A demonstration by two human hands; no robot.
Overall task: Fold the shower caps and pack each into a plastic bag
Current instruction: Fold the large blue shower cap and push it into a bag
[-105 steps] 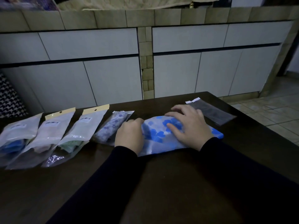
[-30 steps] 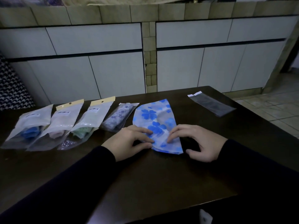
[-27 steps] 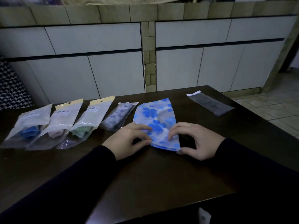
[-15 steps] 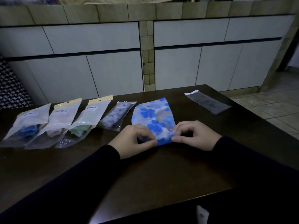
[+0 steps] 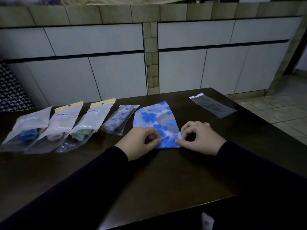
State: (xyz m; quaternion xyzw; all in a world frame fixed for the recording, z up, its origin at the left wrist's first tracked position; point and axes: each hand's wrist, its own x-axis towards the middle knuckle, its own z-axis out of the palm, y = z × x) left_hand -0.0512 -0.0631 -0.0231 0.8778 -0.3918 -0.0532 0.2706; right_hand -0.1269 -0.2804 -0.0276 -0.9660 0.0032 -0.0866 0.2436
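Head view: shower cap (image 5: 157, 123) held at its near edge on the dark table (image 5: 166, 180).
The blue-flowered cap is pinched at its near left corner by the left hand (image 5: 139, 141) and at its near right corner by the right hand (image 5: 199, 138), fingers curled. Four packed bags (image 5: 66, 125) are laid to the left; an empty plastic bag (image 5: 214, 106) is seen far right.

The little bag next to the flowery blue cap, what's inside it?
Inside the small clear bag is a folded cap with a pale purple flower print. How it is folded underneath is hidden; the blue cap lies beside it.
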